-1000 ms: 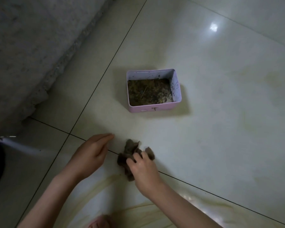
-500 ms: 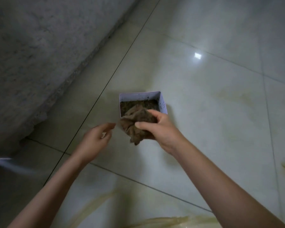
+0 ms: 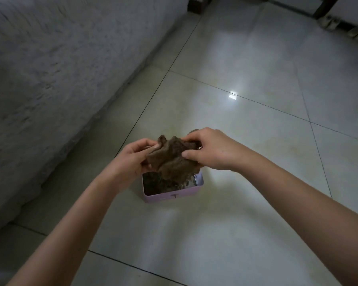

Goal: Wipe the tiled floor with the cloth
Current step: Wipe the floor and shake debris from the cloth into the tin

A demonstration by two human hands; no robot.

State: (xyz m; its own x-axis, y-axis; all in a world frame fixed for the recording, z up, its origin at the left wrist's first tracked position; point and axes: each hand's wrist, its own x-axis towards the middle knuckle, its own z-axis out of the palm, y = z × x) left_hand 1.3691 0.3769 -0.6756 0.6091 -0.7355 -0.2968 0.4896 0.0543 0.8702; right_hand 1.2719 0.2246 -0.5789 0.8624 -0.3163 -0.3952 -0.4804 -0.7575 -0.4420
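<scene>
the brown cloth [image 3: 172, 159] is held up in the air, right above the open pink tin [image 3: 172, 196] — the left grip [image 3: 132, 159] pinches its left edge between thumb and curled fingers, and the right grip [image 3: 213, 149] is clenched round its right side, thumb on the front. the cloth is bunched, its lower end hanging toward the tin's dark, bitty contents — i cannot tell if it touches them. the tin stands on the glossy tiled floor [image 3: 246, 141], near a rough grey wall [image 3: 60, 69] at the left.
</scene>
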